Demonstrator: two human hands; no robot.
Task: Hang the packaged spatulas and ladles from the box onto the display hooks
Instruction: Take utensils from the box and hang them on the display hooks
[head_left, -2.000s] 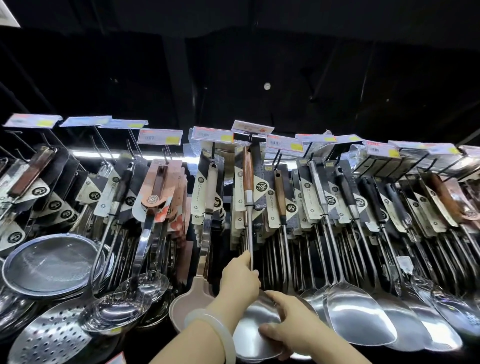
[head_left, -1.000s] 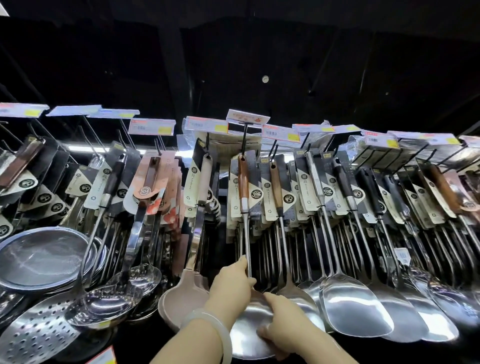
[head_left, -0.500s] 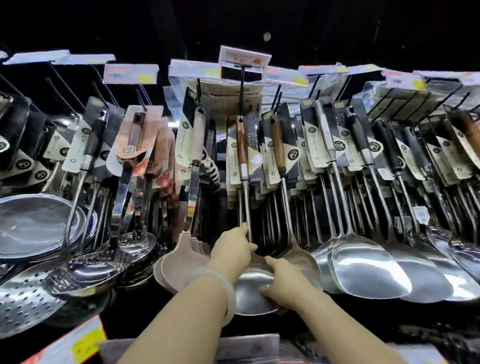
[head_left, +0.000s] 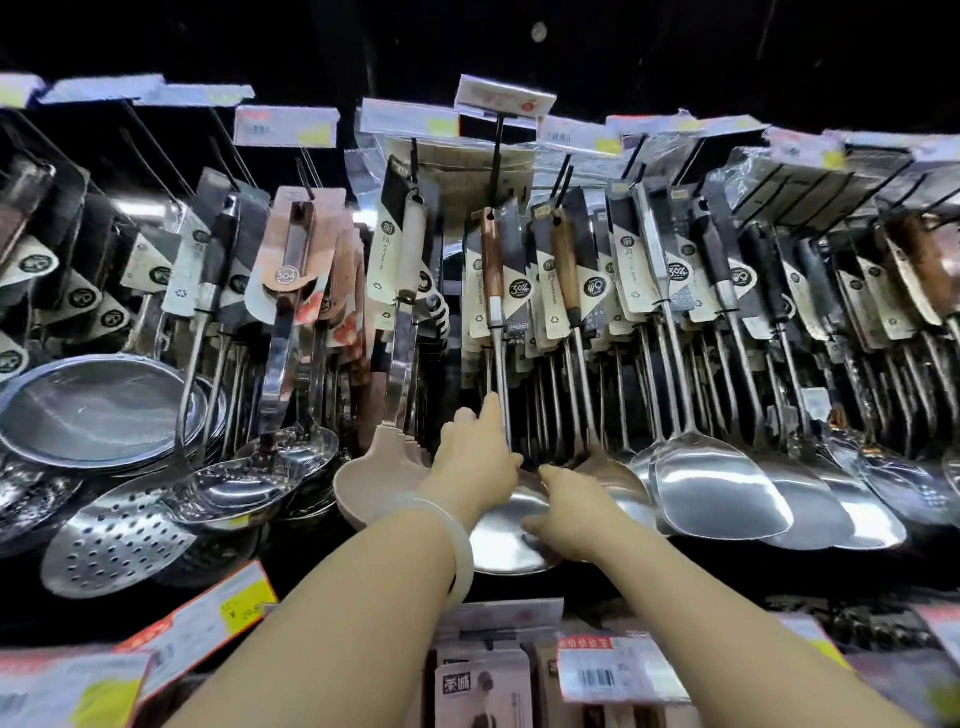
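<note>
Two hands in view, both on one spatula (head_left: 501, 332). It hangs from a black hook (head_left: 497, 156) under a tilted price tag (head_left: 505, 98), near the middle of the rack. Wooden handle, brown, on a card sleeve; thin steel shaft; wide polished steel blade (head_left: 511, 535), rounded at the lower edge.

Left hand (head_left: 475, 462): fingers curled round the shaft just above the blade, thumb up along the metal. A pale, smooth bangle (head_left: 457, 540) sits on that wrist. Right hand (head_left: 571, 512): fingers closed over the right edge of the blade, palm down.

Just right, a second wood-handled spatula (head_left: 569, 291) hangs on its own hook, close beside the first. Further right, a crowded row of steel spatulas (head_left: 717, 483), several deep; exact count cannot be told. Left: one beige plastic ladle (head_left: 382, 483), steel ladles (head_left: 291, 457), one perforated skimmer (head_left: 119, 540), a mesh strainer (head_left: 98, 410).

Price tags (head_left: 285, 127) run along the hook ends. Carded packs (head_left: 483, 686) on the row below.
</note>
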